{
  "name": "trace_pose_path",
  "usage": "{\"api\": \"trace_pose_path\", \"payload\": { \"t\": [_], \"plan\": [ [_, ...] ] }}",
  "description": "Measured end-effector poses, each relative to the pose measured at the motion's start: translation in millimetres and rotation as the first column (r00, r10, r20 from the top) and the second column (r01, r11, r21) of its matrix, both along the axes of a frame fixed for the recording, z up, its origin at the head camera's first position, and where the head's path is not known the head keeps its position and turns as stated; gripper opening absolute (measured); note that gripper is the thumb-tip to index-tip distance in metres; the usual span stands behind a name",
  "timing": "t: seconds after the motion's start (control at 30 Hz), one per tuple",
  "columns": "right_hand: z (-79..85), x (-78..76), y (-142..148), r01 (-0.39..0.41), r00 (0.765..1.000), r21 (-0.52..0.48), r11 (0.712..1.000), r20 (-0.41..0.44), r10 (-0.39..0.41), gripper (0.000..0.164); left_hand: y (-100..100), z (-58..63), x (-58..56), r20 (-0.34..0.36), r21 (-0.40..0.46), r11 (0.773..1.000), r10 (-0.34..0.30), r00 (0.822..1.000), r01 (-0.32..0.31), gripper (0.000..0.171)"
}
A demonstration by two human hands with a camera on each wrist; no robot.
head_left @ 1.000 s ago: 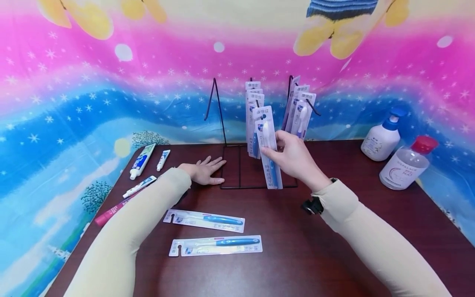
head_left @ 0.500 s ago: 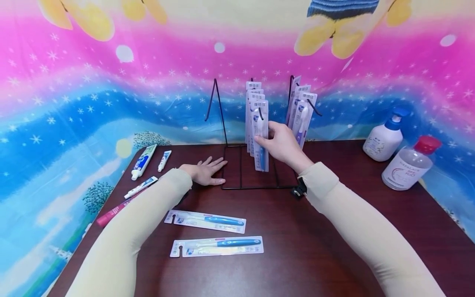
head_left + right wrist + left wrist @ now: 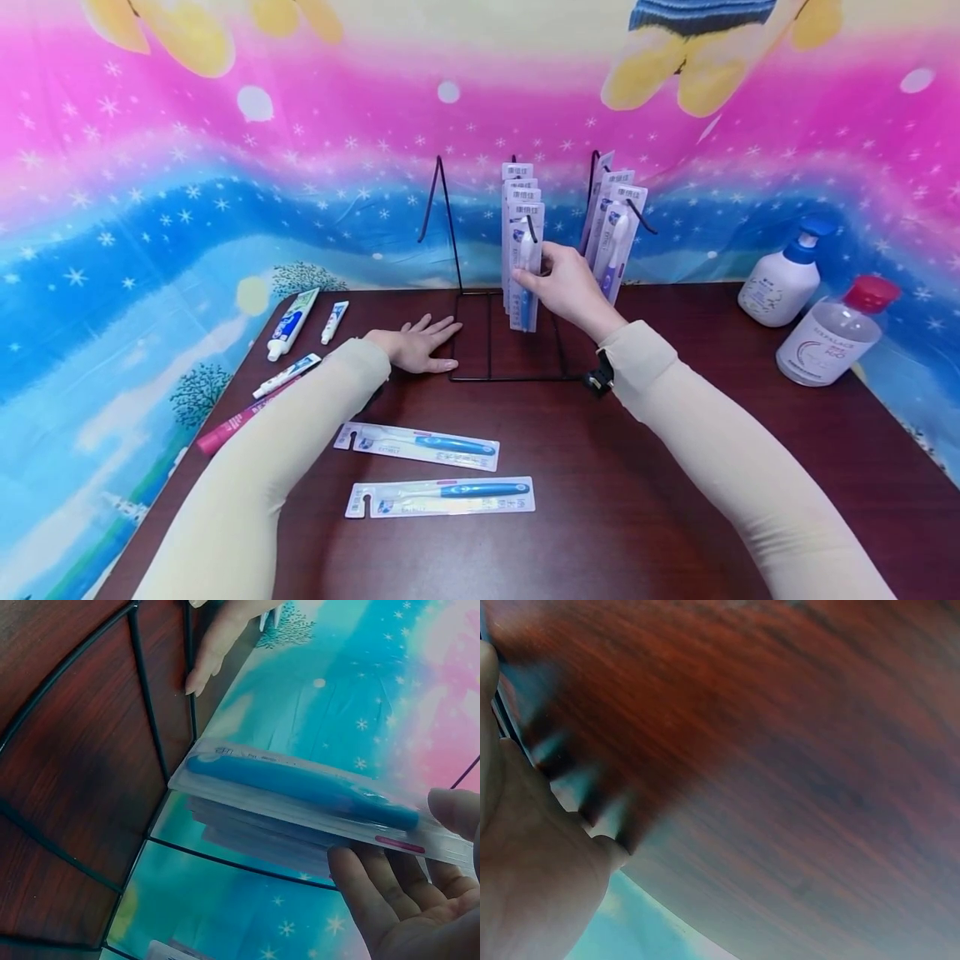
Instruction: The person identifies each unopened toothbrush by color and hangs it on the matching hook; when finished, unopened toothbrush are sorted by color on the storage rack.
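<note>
My right hand [image 3: 564, 285] pinches the front packaged toothbrush [image 3: 523, 312] on the middle hook of a black wire rack [image 3: 489, 337]. In the head view the hook's tip pokes out through the card's top, and more packs hang behind it. From the right wrist, the blue-handled toothbrush [image 3: 300, 787] lies between thumb and fingers. My left hand [image 3: 420, 346] rests flat with fingers spread, at the left side of the rack's base. Its palm edge [image 3: 540, 877] shows in the left wrist view. Two packaged toothbrushes, an upper one [image 3: 420, 446] and a lower one [image 3: 442, 497], lie on the table.
Purple toothbrush packs [image 3: 618, 242] hang on the right hook; the left hook [image 3: 429, 200] is bare. Toothpaste tubes [image 3: 292, 325] lie at the left. A pump bottle [image 3: 780, 283] and a red-capped bottle [image 3: 828, 337] stand at the right. A printed cloth [image 3: 375, 125] backs the table.
My right hand has moved the packaged toothbrush up, back and slightly left onto the middle hook, bringing it close to the packs behind. My left hand has stayed in place.
</note>
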State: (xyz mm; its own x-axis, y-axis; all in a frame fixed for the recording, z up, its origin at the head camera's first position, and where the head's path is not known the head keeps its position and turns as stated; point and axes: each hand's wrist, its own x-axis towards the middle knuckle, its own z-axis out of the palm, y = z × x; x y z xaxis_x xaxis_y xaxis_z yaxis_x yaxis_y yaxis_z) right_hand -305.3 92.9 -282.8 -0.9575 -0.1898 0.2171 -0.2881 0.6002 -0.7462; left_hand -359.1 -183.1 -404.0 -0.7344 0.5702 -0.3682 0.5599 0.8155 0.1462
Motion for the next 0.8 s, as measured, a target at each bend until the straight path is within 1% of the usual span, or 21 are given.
{"api": "trace_pose_path", "payload": {
  "t": [0.13, 0.43, 0.63, 0.73, 0.8],
  "plan": [
    [-3.0, 0.2, 3, -0.018, 1.0, 0.003, 1.0, 0.007, 0.018, 0.042, 0, -0.7, -0.7, -0.002, -0.007, 1.0, 0.0, 1.0, 0.0, 0.084],
    [-11.0, -1.5, 10, -0.034, 0.999, 0.044, 0.998, 0.02, 0.033, 0.034, 0, -0.7, 0.3, 0.006, -0.018, 1.0, 0.009, 1.0, -0.009, 0.084],
    [-17.0, 4.1, 22, -0.044, 0.994, 0.059, 0.997, 0.101, 0.038, 0.046, 0, -1.1, 1.1, 0.005, -0.026, 0.999, 0.022, 1.0, -0.022, 0.083],
    [-20.8, 10.9, 29, -0.04, 0.988, 0.077, 0.996, 0.149, 0.028, 0.054, 0, -0.9, 0.6, 0.002, -0.031, 0.999, 0.022, 1.0, -0.022, 0.084],
    [-23.4, 17.2, 34, -0.038, 0.984, 0.117, 0.992, 0.179, 0.016, 0.058, 0, -1.0, -0.4, -0.002, -0.036, 0.999, 0.014, 1.0, -0.014, 0.084]
  ]
}}
